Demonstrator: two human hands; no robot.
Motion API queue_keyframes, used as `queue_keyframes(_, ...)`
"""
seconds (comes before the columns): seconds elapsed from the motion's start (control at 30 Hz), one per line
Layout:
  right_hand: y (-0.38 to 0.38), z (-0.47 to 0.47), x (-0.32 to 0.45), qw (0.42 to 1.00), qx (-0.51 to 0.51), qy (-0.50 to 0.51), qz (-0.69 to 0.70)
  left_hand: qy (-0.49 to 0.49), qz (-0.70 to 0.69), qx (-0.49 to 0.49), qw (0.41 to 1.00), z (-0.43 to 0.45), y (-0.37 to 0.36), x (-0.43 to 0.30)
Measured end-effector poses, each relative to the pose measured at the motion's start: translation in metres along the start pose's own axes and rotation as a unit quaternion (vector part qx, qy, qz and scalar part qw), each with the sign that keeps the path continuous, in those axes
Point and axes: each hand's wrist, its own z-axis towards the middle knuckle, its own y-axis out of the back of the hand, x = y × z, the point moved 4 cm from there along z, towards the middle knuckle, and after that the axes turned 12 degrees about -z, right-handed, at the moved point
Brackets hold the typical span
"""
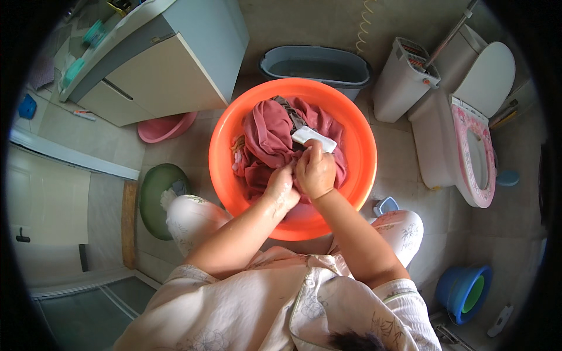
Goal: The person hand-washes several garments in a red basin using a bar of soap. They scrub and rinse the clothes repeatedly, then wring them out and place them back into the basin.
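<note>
A round orange plastic basin (pixel 222 145) stands on the floor between my knees. Dusty-red wet fabric (pixel 268 127) is bunched inside it, with a dark brown piece (pixel 295 115) among the folds. My right hand (pixel 315 172) is closed on the near end of a white bar (pixel 314 139), which looks like soap and lies against the fabric. Pressed close beside it, my left hand (pixel 283 186) grips some of the cloth; its fingertips are hidden, and its wrist is wet with suds.
Behind the basin is a grey oval bucket (pixel 316 79) holding water. A mop bucket (pixel 395 83) and toilet (pixel 439 145) stand right, a vanity cabinet (pixel 162 79) left. A green basin (pixel 153 202) sits by my left knee, a small blue-white dish (pixel 386 205) by my right.
</note>
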Motion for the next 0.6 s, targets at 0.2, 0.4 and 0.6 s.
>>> queue_keyframes(0.2, 0.007, -0.02, -0.01, 0.997, 0.077, 0.017, 0.004, -0.083, 0.221, -0.027, 0.971, -0.007, 0.004, -0.043)
queue_keyframes(0.4, 0.002, -0.035, -0.046, 0.969, 0.185, -0.162, 0.014, 0.018, 0.421, -0.055, 0.905, -0.023, 0.011, -0.08)
queue_keyframes(0.6, 0.005, -0.034, -0.053, 0.93, 0.189, -0.285, 0.136, 0.067, 0.059, 0.044, 0.995, -0.034, 0.008, -0.072)
